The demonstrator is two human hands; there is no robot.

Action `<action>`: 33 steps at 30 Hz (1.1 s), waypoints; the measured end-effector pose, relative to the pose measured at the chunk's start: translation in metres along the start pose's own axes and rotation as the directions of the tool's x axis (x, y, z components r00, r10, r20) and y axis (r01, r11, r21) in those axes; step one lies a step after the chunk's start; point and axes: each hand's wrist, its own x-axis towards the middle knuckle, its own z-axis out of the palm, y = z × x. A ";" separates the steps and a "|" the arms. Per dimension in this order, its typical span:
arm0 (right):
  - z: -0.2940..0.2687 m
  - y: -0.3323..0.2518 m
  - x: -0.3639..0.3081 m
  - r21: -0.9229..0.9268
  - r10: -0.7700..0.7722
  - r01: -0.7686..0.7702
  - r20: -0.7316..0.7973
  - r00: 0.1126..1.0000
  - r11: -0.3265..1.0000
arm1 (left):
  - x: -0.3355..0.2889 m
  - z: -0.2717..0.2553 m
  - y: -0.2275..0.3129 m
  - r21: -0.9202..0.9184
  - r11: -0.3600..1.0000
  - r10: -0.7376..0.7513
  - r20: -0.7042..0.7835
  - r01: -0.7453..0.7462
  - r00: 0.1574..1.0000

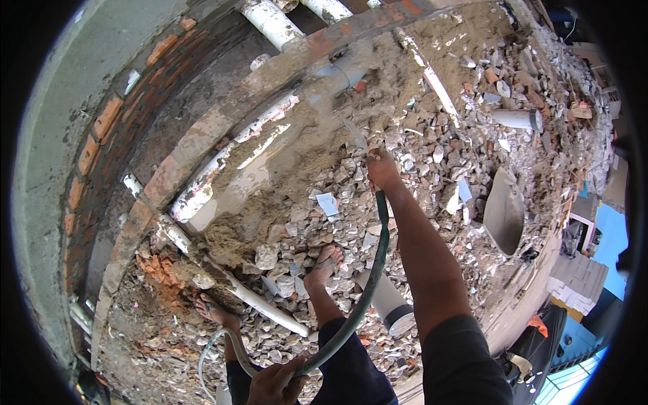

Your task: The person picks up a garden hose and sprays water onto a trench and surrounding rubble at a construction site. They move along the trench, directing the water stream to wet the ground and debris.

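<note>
A dark green hose [362, 300] curves up between my two hands. My right hand [383, 169] is closed around it near its outlet, with the arm stretched forward over the rubble. From there a jet of water [356, 133] sprays onto wet, sandy ground [304, 145]. Lower down, at the bottom edge, my left hand [275, 385] wraps round the same hose in front of my legs. Muddy water [236, 192] lies beside a long white-splashed pipe [233, 158] left of the jet.
My feet [324, 266] stand on broken stones. A thinner white pipe [266, 307] lies between them, and a grey pipe [388, 300] on the right. A curved grey metal-looking scoop [504, 212] rests farther right. A low brick edge [179, 152] borders a trench on the left.
</note>
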 end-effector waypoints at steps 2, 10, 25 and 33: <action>0.012 -0.005 0.000 0.123 0.116 -0.115 -0.005 0.993 0.986 | -0.006 -0.005 0.002 -0.020 0.998 -0.055 0.021 0.055 0.998; 0.046 -0.028 0.001 0.174 0.130 -0.127 -0.002 0.992 0.977 | -0.020 -0.018 0.000 0.017 0.997 -0.067 -0.083 0.069 0.994; 0.079 0.008 0.043 -0.186 -0.074 0.071 -0.009 0.997 0.980 | -0.027 -0.031 -0.002 -0.001 0.992 -0.127 -0.120 0.128 0.985; 0.097 -0.034 0.004 0.146 0.109 -0.112 0.028 0.994 0.983 | -0.036 -0.037 -0.007 -0.007 0.998 -0.059 -0.151 0.058 0.987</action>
